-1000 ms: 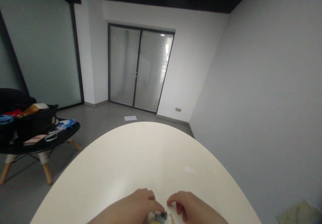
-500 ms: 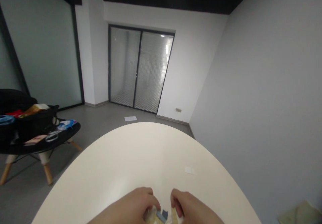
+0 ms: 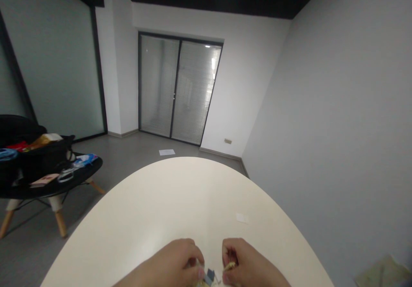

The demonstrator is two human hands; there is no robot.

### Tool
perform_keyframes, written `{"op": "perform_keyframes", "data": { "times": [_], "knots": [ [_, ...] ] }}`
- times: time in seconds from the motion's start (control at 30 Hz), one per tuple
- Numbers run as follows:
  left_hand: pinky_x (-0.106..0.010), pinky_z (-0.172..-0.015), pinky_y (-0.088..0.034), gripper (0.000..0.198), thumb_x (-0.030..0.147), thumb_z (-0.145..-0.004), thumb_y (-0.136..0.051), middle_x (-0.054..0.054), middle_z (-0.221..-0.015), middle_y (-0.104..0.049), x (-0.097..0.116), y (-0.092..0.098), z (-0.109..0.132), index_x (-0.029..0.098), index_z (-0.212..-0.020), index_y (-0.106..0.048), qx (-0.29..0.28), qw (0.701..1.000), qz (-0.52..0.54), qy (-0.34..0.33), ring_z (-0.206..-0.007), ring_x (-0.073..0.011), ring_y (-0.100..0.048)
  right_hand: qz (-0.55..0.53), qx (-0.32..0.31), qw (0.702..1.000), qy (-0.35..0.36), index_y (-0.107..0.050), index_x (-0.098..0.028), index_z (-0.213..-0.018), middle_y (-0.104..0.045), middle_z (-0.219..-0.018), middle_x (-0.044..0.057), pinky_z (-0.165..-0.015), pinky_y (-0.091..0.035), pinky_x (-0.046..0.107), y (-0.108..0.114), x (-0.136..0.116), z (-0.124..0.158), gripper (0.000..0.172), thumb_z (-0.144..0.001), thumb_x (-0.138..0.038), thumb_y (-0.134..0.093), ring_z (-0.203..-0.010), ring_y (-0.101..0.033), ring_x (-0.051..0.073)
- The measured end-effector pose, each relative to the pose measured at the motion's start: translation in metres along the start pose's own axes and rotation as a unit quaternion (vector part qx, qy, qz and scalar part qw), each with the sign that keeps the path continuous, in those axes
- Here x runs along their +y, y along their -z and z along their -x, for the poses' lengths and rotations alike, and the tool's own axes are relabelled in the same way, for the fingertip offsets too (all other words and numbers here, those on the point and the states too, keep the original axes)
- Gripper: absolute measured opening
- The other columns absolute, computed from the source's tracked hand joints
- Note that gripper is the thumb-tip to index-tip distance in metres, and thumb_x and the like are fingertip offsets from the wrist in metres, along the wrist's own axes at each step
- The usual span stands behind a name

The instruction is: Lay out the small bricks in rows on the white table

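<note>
At the bottom edge of the view my left hand (image 3: 183,259) is closed, its fingers curled down and the thumb tip against a small grey-blue piece (image 3: 207,279). What it grips, if anything, is hidden. Right beside that lies a darker grey piece (image 3: 211,274), with pale yellowish bits partly showing below, cut off by the frame. My right hand (image 3: 241,261), a short gap to the right, pinches a small yellowish piece (image 3: 230,265) between curled fingers and thumb. These pieces are too small and blurred to name more exactly.
A round cream table (image 3: 180,192) spans the front. On it lies a white paper slip (image 3: 241,218). At left a black chair (image 3: 80,177) bears a black bag (image 3: 45,158) and several small items. A white sheet (image 3: 166,152) lies on the floor; a wall (image 3: 337,128) stands at right.
My right hand has shifted slightly right and its fingers have curled around, with the yellowish piece now showing in them. My left thumb has come forward against the grey-blue piece.
</note>
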State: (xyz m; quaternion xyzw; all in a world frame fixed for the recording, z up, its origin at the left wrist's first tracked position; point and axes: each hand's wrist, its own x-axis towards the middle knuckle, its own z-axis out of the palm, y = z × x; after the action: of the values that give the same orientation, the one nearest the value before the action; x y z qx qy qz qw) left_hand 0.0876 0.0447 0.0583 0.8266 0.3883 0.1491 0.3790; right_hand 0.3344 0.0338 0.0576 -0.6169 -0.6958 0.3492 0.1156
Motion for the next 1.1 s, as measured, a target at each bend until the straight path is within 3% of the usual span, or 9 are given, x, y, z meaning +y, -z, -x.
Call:
{"op": "perform_keyframes", "data": {
  "times": [0.2,0.43,0.6,0.8,0.9,1.0,1.1],
  "knots": [
    [-0.025,-0.067,-0.044,0.023,0.03,-0.079,-0.064,-0.001,-0.09,-0.069,0.003,-0.004,-0.002,0.023,-0.097,-0.076,0.017,0.999,0.021,0.029,-0.077,-0.0174,-0.061,-0.128,0.008,0.992,0.006,-0.063,-0.016,-0.063,-0.051,-0.052,-0.009,-0.049,-0.03,0.019,-0.007,-0.008,-0.005,0.011,-0.054,-0.01,-0.068,-0.052,-0.043,0.007],
    [-0.024,-0.067,-0.044,0.012,0.026,-0.072,-0.072,0.001,-0.079,-0.065,-0.009,-0.022,-0.012,0.019,-0.081,-0.073,0.064,0.993,0.1,0.014,-0.075,-0.0157,-0.058,-0.07,0.011,0.998,0.003,-0.072,-0.017,-0.065,-0.061,-0.057,-0.004,-0.051,-0.03,0.02,-0.025,-0.022,0.006,0.016,-0.064,-0.032,-0.074,-0.059,-0.048,0.01],
    [-0.025,-0.06,-0.04,0.009,0.025,-0.073,-0.07,0.002,-0.066,-0.059,-0.008,-0.027,-0.013,0.017,-0.073,-0.067,0.084,0.984,0.155,0.027,-0.066,-0.0146,-0.054,-0.063,-0.002,0.998,0.002,-0.071,-0.018,-0.063,-0.059,-0.055,-0.005,-0.052,-0.03,0.02,-0.03,-0.021,0.005,0.01,-0.062,-0.027,-0.072,-0.06,-0.048,0.011],
    [-0.023,-0.056,-0.038,0.024,0.035,-0.07,-0.077,0.003,-0.062,-0.059,-0.006,-0.033,-0.016,0.016,-0.079,-0.065,0.083,0.963,0.258,0.006,-0.058,-0.0118,-0.049,-0.073,-0.053,0.996,0.007,-0.067,-0.018,-0.056,-0.045,-0.048,-0.007,-0.048,-0.023,0.02,-0.026,-0.033,0.007,0.007,-0.061,-0.022,-0.07,-0.053,-0.039,0.008],
    [-0.023,-0.055,-0.036,0.027,0.039,-0.071,-0.078,0.002,-0.061,-0.058,-0.011,-0.036,-0.018,0.016,-0.077,-0.065,0.091,0.962,0.256,0.004,-0.058,-0.0117,-0.048,-0.067,-0.022,0.998,0.002,-0.069,-0.017,-0.058,-0.049,-0.048,-0.007,-0.048,-0.025,0.02,-0.025,-0.034,0.007,0.003,-0.06,-0.019,-0.07,-0.053,-0.04,0.008],
    [-0.023,-0.052,-0.031,0.029,0.04,-0.073,-0.077,0.004,-0.059,-0.055,-0.016,-0.037,-0.021,0.017,-0.075,-0.06,0.119,0.953,0.277,-0.008,-0.054,-0.01,-0.044,-0.096,0.019,0.994,0.039,-0.073,-0.016,-0.066,-0.059,-0.054,-0.004,-0.051,-0.031,0.02,-0.023,-0.027,0.002,0.008,-0.061,-0.022,-0.072,-0.056,-0.047,0.009],
    [-0.022,-0.049,-0.028,0.029,0.036,-0.073,-0.077,0.006,-0.059,-0.052,-0.017,-0.035,-0.022,0.017,-0.086,-0.059,0.134,0.943,0.304,-0.024,-0.051,-0.0088,-0.04,-0.166,0.036,0.982,0.078,-0.073,-0.014,-0.07,-0.061,-0.056,-0.002,-0.053,-0.034,0.02,-0.019,-0.021,-0.004,0.012,-0.065,-0.025,-0.071,-0.055,-0.048,0.01]
  ]
}}
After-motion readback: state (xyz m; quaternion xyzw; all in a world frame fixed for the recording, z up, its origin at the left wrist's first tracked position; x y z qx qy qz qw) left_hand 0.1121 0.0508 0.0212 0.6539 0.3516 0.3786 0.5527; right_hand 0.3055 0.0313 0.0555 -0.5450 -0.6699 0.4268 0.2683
